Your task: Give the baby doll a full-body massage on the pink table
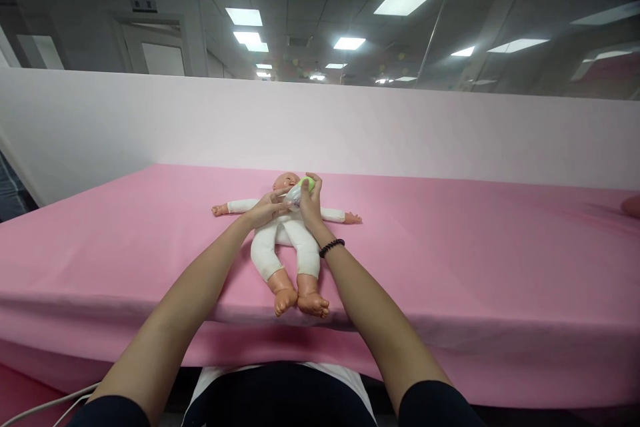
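Right hand [311, 203] closed around a small baby bottle [300, 191] with a green base, its teat end held at the doll's mouth; black bead bracelet [332, 247] on that wrist. Left hand [264, 211] rests fingers-spread on the baby doll [286, 240] at chest height, gripping nothing that I can make out. Doll lies on its back, arms out, on the pink sheet [450, 260], feet near the front edge. Feeding looks under way; bottle level unreadable from here.
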`<state>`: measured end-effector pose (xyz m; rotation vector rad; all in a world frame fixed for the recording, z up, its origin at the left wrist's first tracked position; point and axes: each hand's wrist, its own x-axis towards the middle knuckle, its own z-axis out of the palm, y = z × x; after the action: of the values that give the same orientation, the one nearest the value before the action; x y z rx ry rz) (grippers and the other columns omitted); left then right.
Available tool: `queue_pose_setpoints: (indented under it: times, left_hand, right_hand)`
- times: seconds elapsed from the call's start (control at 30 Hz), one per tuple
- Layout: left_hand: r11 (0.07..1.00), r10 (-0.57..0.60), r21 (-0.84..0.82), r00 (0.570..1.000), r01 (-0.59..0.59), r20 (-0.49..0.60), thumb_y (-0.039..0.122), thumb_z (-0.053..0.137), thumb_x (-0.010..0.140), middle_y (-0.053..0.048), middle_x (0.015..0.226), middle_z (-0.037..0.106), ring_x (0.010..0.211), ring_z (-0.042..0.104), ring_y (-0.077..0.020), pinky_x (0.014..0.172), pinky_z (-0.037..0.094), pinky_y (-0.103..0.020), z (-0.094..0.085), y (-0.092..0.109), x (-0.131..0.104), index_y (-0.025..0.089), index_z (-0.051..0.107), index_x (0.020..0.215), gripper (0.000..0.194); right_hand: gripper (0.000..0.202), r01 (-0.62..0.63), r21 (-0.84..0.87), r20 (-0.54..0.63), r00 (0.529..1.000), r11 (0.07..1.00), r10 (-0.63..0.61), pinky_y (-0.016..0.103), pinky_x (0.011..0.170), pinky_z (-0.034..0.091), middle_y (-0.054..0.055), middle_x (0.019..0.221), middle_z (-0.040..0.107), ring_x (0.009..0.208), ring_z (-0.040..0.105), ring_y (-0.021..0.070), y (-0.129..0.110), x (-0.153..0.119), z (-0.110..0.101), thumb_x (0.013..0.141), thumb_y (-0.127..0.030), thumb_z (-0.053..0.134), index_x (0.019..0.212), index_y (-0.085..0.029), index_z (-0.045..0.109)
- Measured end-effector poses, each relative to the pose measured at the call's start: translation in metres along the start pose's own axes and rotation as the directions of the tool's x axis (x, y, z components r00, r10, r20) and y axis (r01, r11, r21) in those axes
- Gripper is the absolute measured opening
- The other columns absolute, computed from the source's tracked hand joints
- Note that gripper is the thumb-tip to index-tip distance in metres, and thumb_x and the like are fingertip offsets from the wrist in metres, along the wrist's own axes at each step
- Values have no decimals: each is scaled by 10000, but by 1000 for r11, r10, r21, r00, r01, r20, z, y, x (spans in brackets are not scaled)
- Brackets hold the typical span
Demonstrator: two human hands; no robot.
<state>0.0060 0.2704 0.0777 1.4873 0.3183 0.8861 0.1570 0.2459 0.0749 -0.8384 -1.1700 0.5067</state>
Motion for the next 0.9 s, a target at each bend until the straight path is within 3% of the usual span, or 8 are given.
queue_pose_setpoints:
  times: [0.17,0.23,0.3,0.43,0.53,0.67,0.8,0.9]
  left_hand:
    - [987,148,89,976,-135,-161,324,950,666,-159,1318,743,1272,676,-368,1124,514,-509,5,-3,4,160,710,1326,721]
    - [979,185,113,969,-168,-166,304,948,657,-161,1352,727,1315,647,-380,1133,504,-521,7,-2,4,166,696,1360,760]
    - [980,185,92,974,-174,-131,278,940,662,-155,1387,709,1369,608,-375,1161,473,-511,7,0,4,177,705,1356,740]
    - [996,85,-23,989,-89,-123,270,927,641,-130,1365,722,1407,562,-372,1188,404,-498,5,2,3,198,796,1199,578]
    - [995,55,-71,983,-68,-175,363,888,681,-137,1297,745,1367,571,-375,1143,409,-489,5,1,6,190,830,1083,441]
    - [992,26,-115,973,-54,-229,440,805,757,-145,1216,762,1186,643,-325,1037,456,-428,5,-1,11,173,827,1016,372]
    - [983,-3,-175,960,-48,-280,440,705,786,-120,1111,769,1002,663,-263,968,491,-401,4,1,11,177,803,932,316]
    - [973,-51,-232,959,-15,-278,452,616,858,-129,1138,756,1011,668,-260,964,505,-396,10,8,9,164,783,974,352]
  right_hand:
    - [1336,-17,1,145,989,1000,17,439,1145,489,189,1623,368,1406,519,297,-8,-6,2,671,-775,812,1662,-266,75]
    - [1394,-32,15,168,985,999,29,446,1132,503,194,1613,393,1374,551,295,-11,-7,3,682,-747,823,1678,-269,-26]
    - [1316,-53,46,172,984,998,45,445,1097,530,170,1550,473,1297,603,275,-10,-6,3,749,-696,795,1676,-291,-47]
    - [973,-80,105,108,992,991,68,396,1018,569,93,1386,573,1162,642,225,-2,3,-1,836,-530,723,1627,-333,191]
    - [802,-104,152,75,993,983,93,342,927,584,44,1248,613,1043,647,197,1,10,-6,774,-409,739,1493,-326,393]
    - [648,-181,254,33,983,950,179,270,709,566,-13,1027,642,834,639,160,-1,16,-17,696,-382,794,1274,-301,512]
    - [481,-422,234,178,904,876,388,262,559,501,-32,781,615,625,576,142,1,22,-40,686,-480,829,1021,-240,580]
    - [410,-485,113,339,839,867,426,242,579,476,-27,735,624,631,577,132,5,24,-63,691,-472,853,897,-211,612]
